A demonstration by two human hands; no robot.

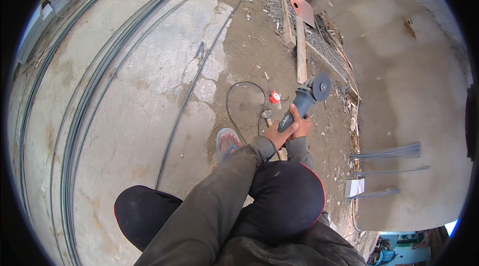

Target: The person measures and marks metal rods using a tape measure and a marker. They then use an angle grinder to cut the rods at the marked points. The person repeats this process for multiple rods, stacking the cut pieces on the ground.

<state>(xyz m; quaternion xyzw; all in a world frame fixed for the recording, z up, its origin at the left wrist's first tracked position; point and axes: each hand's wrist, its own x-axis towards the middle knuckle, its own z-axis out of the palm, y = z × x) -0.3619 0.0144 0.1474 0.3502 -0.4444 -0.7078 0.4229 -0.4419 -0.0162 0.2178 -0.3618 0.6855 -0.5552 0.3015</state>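
Both hands are wrapped round a dark blue-grey angle grinder (302,100), held out in front of my knees. My left hand (280,133) closes on its rear body, and my right hand (302,124) grips it just beside, the fingers partly overlapping. The grinder's dark cutting disc (321,87) points up and to the right, apart from any rod. Below the hands lies a hammer (266,115) with a wooden handle, partly hidden by my left hand and arm. A red tape measure (274,97) rests on the dirt close by, left of the grinder.
Long steel rods (95,79) curve across the concrete slab on the left, and a single rod (185,100) lies nearer me. A black cord (228,101) loops on the dirt. Wooden boards (301,51), a pink shovel blade (303,12) and bundled short rods (389,152) lie to the right.
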